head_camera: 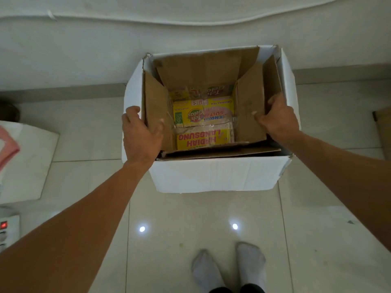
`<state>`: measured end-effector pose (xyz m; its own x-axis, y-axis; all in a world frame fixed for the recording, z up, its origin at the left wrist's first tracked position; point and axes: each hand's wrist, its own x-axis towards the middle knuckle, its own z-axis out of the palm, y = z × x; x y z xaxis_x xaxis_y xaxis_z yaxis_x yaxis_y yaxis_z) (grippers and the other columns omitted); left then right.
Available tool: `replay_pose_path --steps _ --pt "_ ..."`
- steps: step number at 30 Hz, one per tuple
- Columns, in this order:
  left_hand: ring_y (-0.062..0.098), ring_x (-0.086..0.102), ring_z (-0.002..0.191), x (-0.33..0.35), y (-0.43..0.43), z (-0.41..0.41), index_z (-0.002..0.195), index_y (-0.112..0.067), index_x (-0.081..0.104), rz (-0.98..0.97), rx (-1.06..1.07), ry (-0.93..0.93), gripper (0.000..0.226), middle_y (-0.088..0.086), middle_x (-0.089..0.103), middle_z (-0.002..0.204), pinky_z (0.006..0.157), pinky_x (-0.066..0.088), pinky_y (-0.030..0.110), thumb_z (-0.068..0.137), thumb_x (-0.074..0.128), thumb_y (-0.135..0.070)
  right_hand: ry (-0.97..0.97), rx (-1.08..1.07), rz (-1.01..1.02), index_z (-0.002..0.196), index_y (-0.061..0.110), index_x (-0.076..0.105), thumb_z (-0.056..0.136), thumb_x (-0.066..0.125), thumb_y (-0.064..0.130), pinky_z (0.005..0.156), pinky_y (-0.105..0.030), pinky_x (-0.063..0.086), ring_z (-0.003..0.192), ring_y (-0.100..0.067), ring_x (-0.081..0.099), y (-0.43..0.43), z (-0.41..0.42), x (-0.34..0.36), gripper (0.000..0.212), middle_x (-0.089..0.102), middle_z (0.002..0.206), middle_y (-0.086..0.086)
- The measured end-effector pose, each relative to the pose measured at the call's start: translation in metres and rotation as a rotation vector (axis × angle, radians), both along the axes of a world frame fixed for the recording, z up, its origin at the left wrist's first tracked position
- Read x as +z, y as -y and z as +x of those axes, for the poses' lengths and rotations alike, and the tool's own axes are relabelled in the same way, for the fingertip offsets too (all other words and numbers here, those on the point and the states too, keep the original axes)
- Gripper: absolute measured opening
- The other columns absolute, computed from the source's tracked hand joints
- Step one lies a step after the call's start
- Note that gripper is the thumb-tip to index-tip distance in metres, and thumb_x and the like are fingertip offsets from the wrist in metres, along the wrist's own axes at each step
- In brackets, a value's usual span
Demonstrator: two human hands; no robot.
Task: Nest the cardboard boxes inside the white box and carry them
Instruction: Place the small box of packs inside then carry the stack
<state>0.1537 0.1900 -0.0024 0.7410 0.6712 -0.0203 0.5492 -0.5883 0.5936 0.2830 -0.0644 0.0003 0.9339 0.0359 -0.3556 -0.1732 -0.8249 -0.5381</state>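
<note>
A white box (215, 174) is held above the tiled floor in front of me, its top open. Brown cardboard boxes (201, 68) sit nested inside it, their flaps lining the inner walls. At the bottom lies a yellow printed tea carton (203, 115). My left hand (140, 134) grips the left rim, thumb outside and fingers over the brown flap. My right hand (277, 119) grips the right rim the same way, fingers pressed on the inner brown wall.
A white wall with a cable runs behind the box. A white cushion with pink cloth (25, 157) lies at left, a power strip with a red switch (6, 231) below it. A brown cardboard piece (384, 132) is at the right edge. My socked feet (228, 267) stand on glossy tiles.
</note>
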Motion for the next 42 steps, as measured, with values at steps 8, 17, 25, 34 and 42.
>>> replay_pose_path --steps 8,17,25,34,42 --pt "0.029 0.058 0.108 -0.001 -0.003 0.006 0.116 -0.006 0.058 0.059 -0.214 -0.036 0.032 0.012 0.064 0.115 0.095 0.046 0.043 0.089 0.064 -0.022 0.189 0.345 -0.24 0.119 0.008 0.044 0.085 0.06 0.018 0.074 -0.041 0.045 0.091 -0.035 0.058 -0.005 -0.01 0.0 0.039 0.057 0.111 -0.017" --pt "0.031 0.022 0.145 -0.043 0.003 0.029 0.136 -0.015 0.05 0.416 -0.817 -0.928 0.083 0.017 0.037 0.151 0.117 -0.002 0.054 0.085 0.028 -0.076 0.164 1.144 -0.841 0.142 0.016 0.034 0.093 0.041 0.039 0.115 -0.054 0.012 0.136 -0.031 0.034 -0.003 0.011 -0.043 0.054 0.043 0.145 -0.014" --pt "0.029 -0.012 0.15 -0.045 0.006 0.035 0.143 -0.026 0.043 0.302 -0.718 -1.164 0.098 0.014 0.0 0.163 0.109 -0.023 0.059 0.071 0.022 -0.09 0.07 1.174 -1.105 0.137 0.02 0.04 0.092 0.037 0.042 0.113 -0.063 0.007 0.135 -0.036 0.033 0.004 0.018 -0.058 0.051 0.035 0.149 -0.018" --pt "0.01 0.053 0.119 -0.029 0.047 0.032 0.131 -0.04 0.053 -0.587 -0.853 -0.797 0.077 -0.013 0.057 0.133 0.103 0.043 0.032 0.068 0.049 -0.083 -0.453 0.819 -0.094 0.089 0.019 0.064 0.096 0.045 0.032 0.059 -0.026 0.038 0.086 -0.021 0.056 -0.042 -0.019 -0.038 0.024 0.061 0.088 -0.003" --pt "0.019 0.056 0.119 -0.045 0.049 0.02 0.144 -0.037 0.036 -0.138 -1.07 -0.665 0.052 -0.005 0.056 0.138 0.091 0.043 0.026 0.095 0.053 -0.043 -0.264 0.76 -0.099 0.112 0.01 0.063 0.093 0.049 0.013 0.089 -0.033 0.049 0.105 -0.024 0.059 -0.07 0.071 -0.052 0.024 0.064 0.114 -0.007"
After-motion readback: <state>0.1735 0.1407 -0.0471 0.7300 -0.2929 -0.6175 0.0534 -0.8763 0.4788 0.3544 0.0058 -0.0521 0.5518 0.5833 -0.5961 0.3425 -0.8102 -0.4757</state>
